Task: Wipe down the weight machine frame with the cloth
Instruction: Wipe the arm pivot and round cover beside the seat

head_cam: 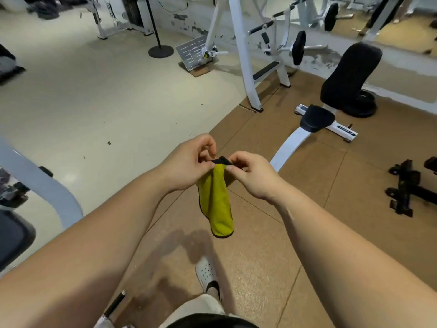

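While the cloth (216, 200) hangs, left hand (186, 162) and right hand (253, 176) fingers pinch its top edge.

Your left hand (189, 162): pinches the top edge of the cloth, fingers curled.
Your right hand (250, 174): pinches the same edge just beside the left.
Cloth (216, 200): yellow-green with a dark trim, hanging folded below both hands, clear of the floor.
Floor (260, 233): brown mats under you, pale concrete to your left.
White shoe (209, 273): on the mat below the cloth.
Weight machine frame (243, 55): white, ahead, well apart from your hands.
Black padded seat (350, 72): to the right of that frame.
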